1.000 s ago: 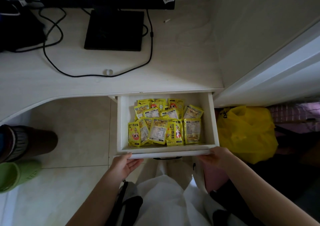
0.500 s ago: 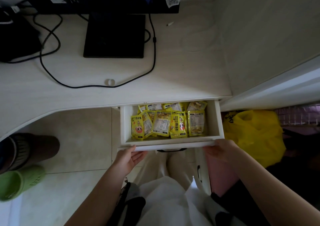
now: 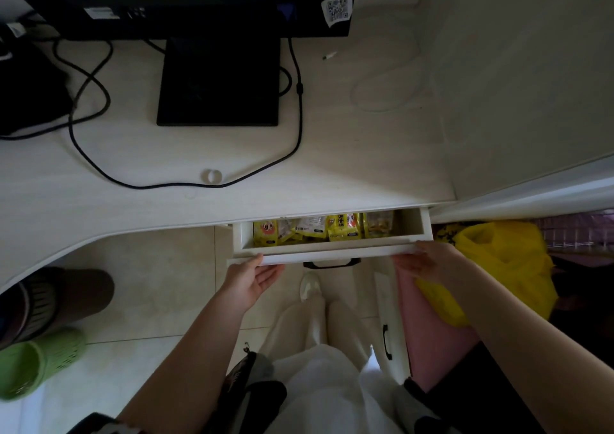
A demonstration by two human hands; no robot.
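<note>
Head view: I am pressing both hands flat against the front of the drawer (image 3: 332, 256). The left hand (image 3: 251, 276) is at its left end and the right hand (image 3: 422, 261) at its right end, with fingers straight and gripping nothing. I am spacing them wide, I judge, so the drawer slides square. The drawer is sitting mostly under the desk (image 3: 299, 181), touching both hands, with packets (image 3: 339, 229) showing in the gap.

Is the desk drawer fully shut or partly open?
Partly open: the drawer juts out from under the desk, a strip of yellow packets showing inside.
</note>
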